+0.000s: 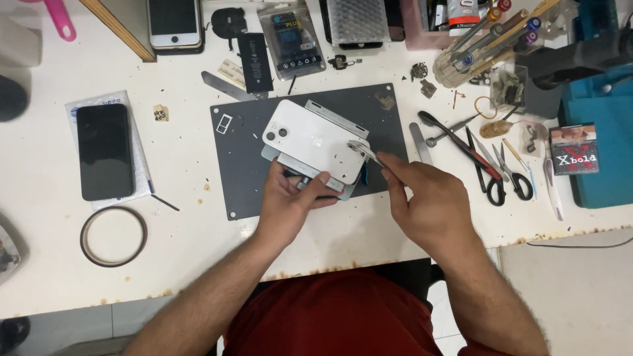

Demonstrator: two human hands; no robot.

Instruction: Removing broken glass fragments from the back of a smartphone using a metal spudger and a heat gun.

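A white phone (310, 140) lies back side up, clamped in a grey metal holder (330, 118) on a dark grey work mat (389, 132). My left hand (290, 201) grips the near edge of the holder and the phone's lower left side. My right hand (428, 198) holds a thin metal tool (364, 151) whose tip rests at the phone's right edge.
A black phone (104, 151) on a plastic bag lies at the left, with a ring of tape (113, 236) below it. Pliers, scissors (511, 175) and tweezers lie to the right. A battery (254, 62), a packaged part and another phone (174, 23) sit at the back.
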